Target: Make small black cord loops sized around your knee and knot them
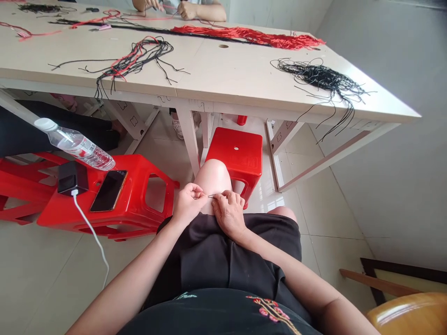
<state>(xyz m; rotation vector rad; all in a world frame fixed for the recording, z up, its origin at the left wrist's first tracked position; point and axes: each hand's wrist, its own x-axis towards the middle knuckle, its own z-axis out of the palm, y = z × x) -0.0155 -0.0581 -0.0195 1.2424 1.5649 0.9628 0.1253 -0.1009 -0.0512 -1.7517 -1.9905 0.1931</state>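
My left hand [189,203] pinches one end of a short dark cord [211,196] above my bare knee. The cord's other end runs into the closed fingers of my right hand [230,211], which rests against my thigh. Only the small stretch of cord between the two hands shows; the rest is hidden by the fingers. On the table [223,74] in front lie a bundle of black and red cords [139,56], a tangle of black cords [321,78] and a long red cord bundle [251,36].
A red stool [134,186] at the left carries a water bottle [82,146], a phone [109,190] and a black charger [72,178] with a white cable [94,235]. Another red stool [237,149] stands ahead of my knee. A person's hands [186,10] are across the table.
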